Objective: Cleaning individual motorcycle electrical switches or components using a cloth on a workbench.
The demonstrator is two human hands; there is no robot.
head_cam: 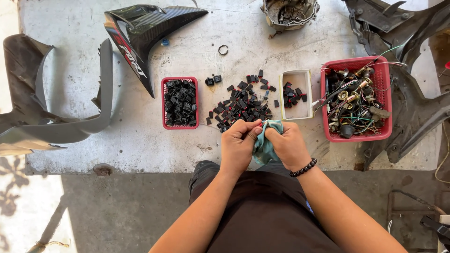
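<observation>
**Both hands closed on a teal cloth over the loose pile**

Your left hand [239, 143] and right hand [288, 144] are both curled shut around a teal cloth [265, 145], held at the near edge of the concrete counter [140, 136]; whether a small part sits inside it cannot be told. Just beyond lies a loose pile of small black parts [243, 105], between a small red basket [179, 103] of the same parts and a white box [296, 94]. A larger red basket [356, 98] of wired fittings stands to the right.
</observation>
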